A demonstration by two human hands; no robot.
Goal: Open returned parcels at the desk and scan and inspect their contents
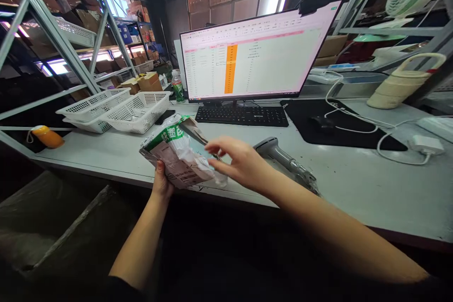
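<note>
My left hand (163, 180) is closed on a torn parcel bag (173, 160), its thumb lying across the front face. The parcel bag is plastic with a green printed band, a label and crumpled white film, and it is tilted over the desk's front edge. At its right-hand, opened side is my right hand (238, 158), thumb and fingers apart. Its fingertips reach the parcel's edge, and whether they touch what is inside cannot be made out. A grey handheld barcode scanner (279, 153) lies on the desk just beyond my right wrist.
A black keyboard (242, 115) sits below a monitor (255, 61) displaying a spreadsheet. White perforated baskets (141, 115) and a green bottle (178, 88) stand at left. To the right are a mouse (322, 122), cables and a cream tumbler (399, 86).
</note>
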